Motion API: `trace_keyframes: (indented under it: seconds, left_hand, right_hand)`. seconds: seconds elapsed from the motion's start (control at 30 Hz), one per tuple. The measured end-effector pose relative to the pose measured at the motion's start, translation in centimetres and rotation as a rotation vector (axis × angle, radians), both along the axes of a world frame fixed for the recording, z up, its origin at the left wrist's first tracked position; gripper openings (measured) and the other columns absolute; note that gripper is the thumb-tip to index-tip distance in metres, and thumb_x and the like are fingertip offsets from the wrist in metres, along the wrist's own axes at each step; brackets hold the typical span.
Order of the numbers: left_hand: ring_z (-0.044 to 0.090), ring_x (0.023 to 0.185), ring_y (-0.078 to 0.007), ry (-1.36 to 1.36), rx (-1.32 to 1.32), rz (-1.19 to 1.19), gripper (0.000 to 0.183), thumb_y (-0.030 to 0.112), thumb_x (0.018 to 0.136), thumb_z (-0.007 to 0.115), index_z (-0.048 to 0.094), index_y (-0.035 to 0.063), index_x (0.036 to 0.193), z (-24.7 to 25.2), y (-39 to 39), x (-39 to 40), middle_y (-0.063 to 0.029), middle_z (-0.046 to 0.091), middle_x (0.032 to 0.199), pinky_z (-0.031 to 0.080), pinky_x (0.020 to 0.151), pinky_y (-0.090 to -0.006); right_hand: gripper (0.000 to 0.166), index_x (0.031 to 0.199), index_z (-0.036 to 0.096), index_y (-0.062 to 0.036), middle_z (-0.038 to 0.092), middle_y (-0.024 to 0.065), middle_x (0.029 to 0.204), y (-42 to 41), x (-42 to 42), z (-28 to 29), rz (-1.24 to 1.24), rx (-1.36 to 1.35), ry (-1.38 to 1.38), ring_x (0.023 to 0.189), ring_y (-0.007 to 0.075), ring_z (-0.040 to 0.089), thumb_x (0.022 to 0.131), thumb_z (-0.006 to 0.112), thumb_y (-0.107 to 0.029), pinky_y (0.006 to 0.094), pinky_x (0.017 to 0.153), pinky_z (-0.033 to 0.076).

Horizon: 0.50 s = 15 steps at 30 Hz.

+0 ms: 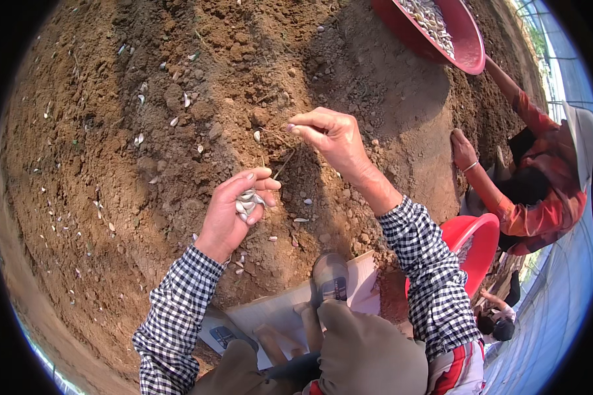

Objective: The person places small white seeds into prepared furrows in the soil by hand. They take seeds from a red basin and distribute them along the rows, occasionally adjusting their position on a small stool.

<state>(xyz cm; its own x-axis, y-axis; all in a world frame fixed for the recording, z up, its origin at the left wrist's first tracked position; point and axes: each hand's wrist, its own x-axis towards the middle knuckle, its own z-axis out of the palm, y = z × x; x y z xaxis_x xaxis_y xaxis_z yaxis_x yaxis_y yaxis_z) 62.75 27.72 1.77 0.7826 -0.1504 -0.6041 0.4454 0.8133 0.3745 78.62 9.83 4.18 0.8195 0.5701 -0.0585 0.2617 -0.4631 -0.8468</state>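
Note:
Cupped in my left hand [232, 207] is a small pile of garlic cloves [247, 203], with the fingers curled around them. My right hand [333, 138] is raised above the loose brown soil, up and to the right of the left. Between its thumb and forefinger it pinches a purplish clove [290, 127], mostly hidden by the fingertips. A single white clove [257, 136] on the soil is near that pinch. Below the hands, a few more cloves [301, 219] rest on the ground, and a thin dry stalk [284, 163] lies between the hands.
Many cloves [187, 99] dot the soil at left. A red basin [479, 256] sits beside my right sleeve; another basin of cloves [467, 39] is at top right, by a co-worker in a red shirt [538, 187]. My shoe [331, 276] rests on a board [365, 276]. Another person [496, 321] is farther back.

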Motion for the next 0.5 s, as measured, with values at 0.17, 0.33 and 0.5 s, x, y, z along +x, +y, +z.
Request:
trace_keyframes:
  seconds: [0.17,0.33,0.5]
  left_hand:
    - [0.068,0.08,-0.0252,0.036,-0.152,0.066,0.033,0.017,0.102,0.045,0.057,-0.0071,0.12,-0.3,0.8,-0.6,-0.022,0.069,0.103,0.046,0.044,-0.0228]
    - [0.068,0.081,-0.0268,0.064,-0.177,0.082,0.035,0.018,0.102,0.044,0.054,-0.0082,0.123,-0.7,1.4,-1.7,-0.0238,0.068,0.105,0.047,0.043,-0.0233]
    - [0.07,0.085,-0.0284,0.035,-0.204,0.13,0.039,0.021,0.104,0.041,0.052,-0.0086,0.126,0.5,2.0,-1.9,-0.0249,0.067,0.109,0.048,0.044,-0.0233]
  right_hand:
    - [0.007,0.088,0.076,-0.0108,0.071,0.0066,0.081,-1.5,9.3,-3.3,-0.114,-0.398,-0.481,0.073,0.0236,0.068,0.085,0.074,-0.017,0.0386,0.066,0.055]
    - [0.005,0.082,0.072,-0.0091,0.07,0.0077,0.082,1.7,14.1,-6.8,-0.017,-0.636,-0.733,0.081,0.0274,0.068,0.085,0.068,-0.011,0.0412,0.071,0.056]
    - [0.012,0.089,0.073,-0.0092,0.07,0.0101,0.091,3.5,14.8,-6.9,0.176,-0.954,-0.74,0.089,0.0299,0.068,0.086,0.062,-0.007,0.0426,0.075,0.055]
